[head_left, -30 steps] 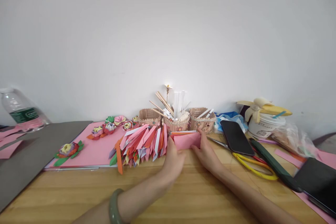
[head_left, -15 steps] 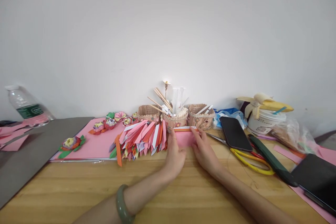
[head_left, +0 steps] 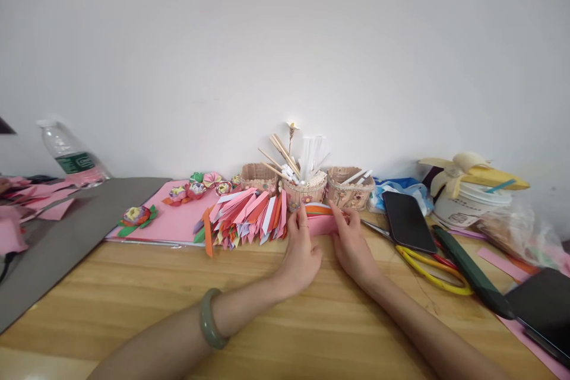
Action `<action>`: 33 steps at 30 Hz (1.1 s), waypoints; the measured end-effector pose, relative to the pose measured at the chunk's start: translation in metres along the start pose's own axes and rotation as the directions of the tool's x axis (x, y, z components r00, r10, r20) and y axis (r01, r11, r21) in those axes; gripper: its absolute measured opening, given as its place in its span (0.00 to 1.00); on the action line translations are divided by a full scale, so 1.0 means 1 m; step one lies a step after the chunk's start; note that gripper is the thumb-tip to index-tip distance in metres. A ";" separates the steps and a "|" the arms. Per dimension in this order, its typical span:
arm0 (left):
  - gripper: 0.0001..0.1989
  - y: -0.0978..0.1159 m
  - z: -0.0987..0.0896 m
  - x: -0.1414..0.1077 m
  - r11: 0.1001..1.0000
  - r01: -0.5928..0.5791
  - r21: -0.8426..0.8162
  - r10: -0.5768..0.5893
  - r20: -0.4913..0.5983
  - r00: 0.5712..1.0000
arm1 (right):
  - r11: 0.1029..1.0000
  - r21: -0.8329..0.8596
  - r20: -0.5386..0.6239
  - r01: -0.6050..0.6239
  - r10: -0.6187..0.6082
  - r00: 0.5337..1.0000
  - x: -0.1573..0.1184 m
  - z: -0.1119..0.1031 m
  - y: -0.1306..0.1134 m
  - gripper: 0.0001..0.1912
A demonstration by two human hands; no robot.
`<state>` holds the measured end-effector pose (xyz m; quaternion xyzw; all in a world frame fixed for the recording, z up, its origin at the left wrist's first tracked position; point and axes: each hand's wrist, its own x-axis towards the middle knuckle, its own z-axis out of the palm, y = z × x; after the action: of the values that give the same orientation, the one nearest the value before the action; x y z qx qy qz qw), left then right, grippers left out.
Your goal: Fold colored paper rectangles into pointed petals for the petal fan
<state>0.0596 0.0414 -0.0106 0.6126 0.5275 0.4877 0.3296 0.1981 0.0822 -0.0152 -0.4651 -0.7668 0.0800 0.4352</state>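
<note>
Between my two hands, just in front of the middle basket (head_left: pixel 304 195), is a small stack of coloured paper (head_left: pixel 321 224), pink on the near side with orange, green and white edges above. My left hand (head_left: pixel 300 255) grips its left end with fingers and thumb. At the right end my right hand (head_left: pixel 354 246) pinches the same stack. The paper bows upward in the middle. Left of my left hand lies a dense pile of folded paper pieces (head_left: pixel 252 217) in pink, red, white and orange.
Folded flowers (head_left: pixel 137 217) rest on pink sheets (head_left: pixel 167 225) at the left, beside a grey mat (head_left: pixel 89 231) and a bottle (head_left: pixel 75 157). Rightward lie a phone (head_left: pixel 408 222), yellow-handled scissors (head_left: pixel 434 273), a green cutter (head_left: pixel 472 273), a lidded cup (head_left: pixel 467 208) and a banana (head_left: pixel 494 175).
The view has shifted, so the table items appear higher and mostly farther right. The paper stack, flat before, is now bowed and raised between my hands.
</note>
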 end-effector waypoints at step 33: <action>0.43 -0.006 -0.005 0.009 0.988 0.062 -0.140 -0.068 -0.042 0.997 | 0.990 0.101 0.002 -0.096 0.096 0.995 0.003 0.001 0.003 0.18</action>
<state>0.0529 0.0509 -0.0128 0.5591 0.5196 0.5263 0.3747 0.1986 0.0862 -0.0152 -0.4789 -0.7379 0.1389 0.4548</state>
